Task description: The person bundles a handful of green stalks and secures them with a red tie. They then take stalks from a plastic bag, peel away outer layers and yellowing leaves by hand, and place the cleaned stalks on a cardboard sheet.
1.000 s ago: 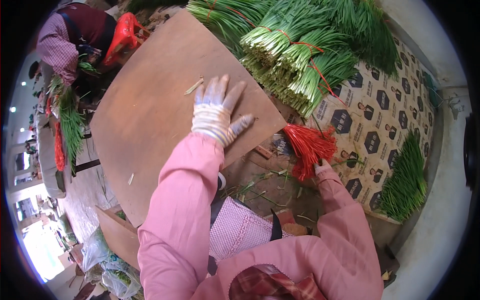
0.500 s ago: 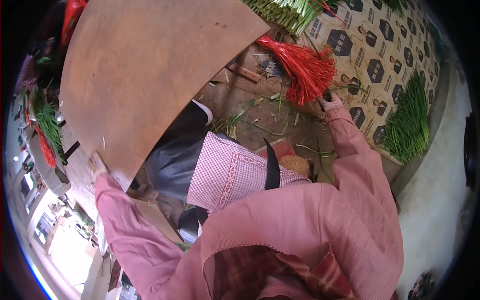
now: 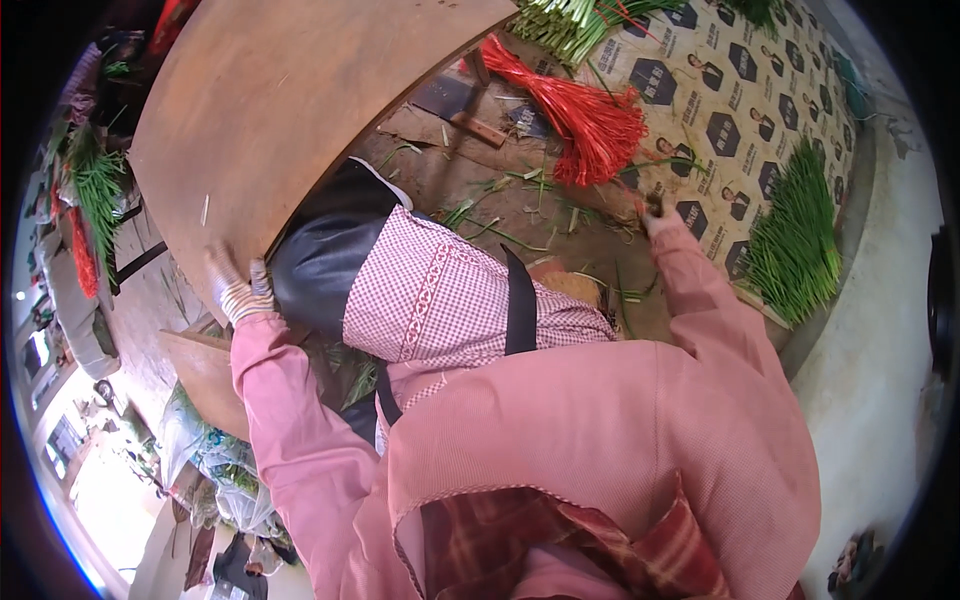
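My left hand [image 3: 238,287], in a striped glove, rests at the near corner of a brown wooden board [image 3: 300,110]. Its fingers are spread on top and slightly blurred, with the thumb apart beside the edge. Out to the right, my right hand [image 3: 658,215] is closed with its fingers curled. A small dark thing shows at its fingertips, too little of it to name. Just beyond that hand lies a bundle of red plastic ties [image 3: 590,120], apart from it. A sheaf of green stalks [image 3: 795,235] lies to the right on a printed sheet [image 3: 700,130].
Pale-stemmed green stalks [image 3: 565,30] lie at the far end of the sheet. Cut scraps [image 3: 480,215] litter the brown floor. A second wooden panel [image 3: 210,385] stands below the board's corner. Plastic bags [image 3: 225,460] and more greens [image 3: 97,180] are at the left.
My left hand has shifted right along the board's near corner, and more of the board's edge shows. My right hand has drawn back slightly from the red ties. The whole view has shifted a little.
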Action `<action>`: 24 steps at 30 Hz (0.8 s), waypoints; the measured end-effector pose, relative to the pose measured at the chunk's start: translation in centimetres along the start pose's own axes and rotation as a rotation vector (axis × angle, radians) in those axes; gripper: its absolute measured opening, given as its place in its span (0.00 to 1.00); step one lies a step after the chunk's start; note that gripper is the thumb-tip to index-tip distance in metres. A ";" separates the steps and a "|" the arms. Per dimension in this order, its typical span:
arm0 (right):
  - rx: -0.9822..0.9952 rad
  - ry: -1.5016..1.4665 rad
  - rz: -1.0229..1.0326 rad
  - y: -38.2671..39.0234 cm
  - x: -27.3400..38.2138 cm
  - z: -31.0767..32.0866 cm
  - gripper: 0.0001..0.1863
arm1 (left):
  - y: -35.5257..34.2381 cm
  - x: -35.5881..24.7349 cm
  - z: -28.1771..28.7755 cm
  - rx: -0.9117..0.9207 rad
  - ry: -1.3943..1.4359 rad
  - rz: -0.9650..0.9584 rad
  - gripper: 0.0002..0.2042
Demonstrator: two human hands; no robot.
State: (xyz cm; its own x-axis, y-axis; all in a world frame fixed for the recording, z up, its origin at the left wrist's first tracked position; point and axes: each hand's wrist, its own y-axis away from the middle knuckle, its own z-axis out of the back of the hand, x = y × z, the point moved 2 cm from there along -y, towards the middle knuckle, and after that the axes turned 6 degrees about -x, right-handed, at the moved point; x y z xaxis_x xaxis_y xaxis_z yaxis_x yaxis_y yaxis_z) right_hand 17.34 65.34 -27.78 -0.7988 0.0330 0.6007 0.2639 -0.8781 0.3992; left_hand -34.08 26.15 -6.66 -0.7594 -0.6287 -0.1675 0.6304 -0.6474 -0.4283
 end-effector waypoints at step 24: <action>0.308 0.382 0.579 -1.2 69.8 -11.4 0.18 | 15.4 -4.2 7.1 -0.097 0.195 0.918 0.27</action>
State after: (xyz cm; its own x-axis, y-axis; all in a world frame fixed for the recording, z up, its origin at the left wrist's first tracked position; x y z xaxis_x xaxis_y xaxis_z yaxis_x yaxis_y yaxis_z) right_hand -44.88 63.25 5.82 -0.6038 -0.6091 0.5142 0.7922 -0.5299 0.3026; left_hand -20.02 15.81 -6.24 0.0080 -0.7860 -0.6181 0.9860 0.1091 -0.1261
